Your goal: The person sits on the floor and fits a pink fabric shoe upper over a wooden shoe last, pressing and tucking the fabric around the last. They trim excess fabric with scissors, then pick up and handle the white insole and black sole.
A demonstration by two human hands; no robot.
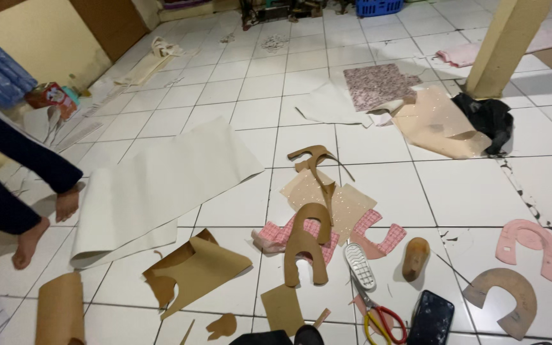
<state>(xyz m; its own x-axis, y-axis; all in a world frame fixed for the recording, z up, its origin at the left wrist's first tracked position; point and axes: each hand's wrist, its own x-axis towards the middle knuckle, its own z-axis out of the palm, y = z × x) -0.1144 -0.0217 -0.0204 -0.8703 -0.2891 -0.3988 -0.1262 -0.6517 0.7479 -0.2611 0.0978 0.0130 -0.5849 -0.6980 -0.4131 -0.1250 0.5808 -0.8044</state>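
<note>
Fingers of neither hand show in the head view, so I cannot tell whether they are open or holding anything. Nearest the bottom edge, where the hands would be, lie scissors (378, 314) with red and yellow handles, blades pointing away, just beside a black phone (430, 317) and a small cardboard square (282, 308).

A little farther are a white shoe sole (359, 266), a wooden shoe last (415, 258) and arched brown cardboard patterns (306, 246) stacked on pink checked fabric (276, 235). To the right sit a brown U-shaped piece (503, 299) and pink cutouts (531, 246).

By the look of it the cutting is at a pause, with nothing in hand. Picking the scissors up would call for reaching to the handles, which lie clear of the phone.

At mid-distance a white sheet (161, 179) curls on the tiled floor (474, 191), with another person's bare feet (30, 243) at its left edge. Beyond lie a beige glittery sheet (439, 124), black cloth (490, 118) and a pillar (503, 45).
</note>
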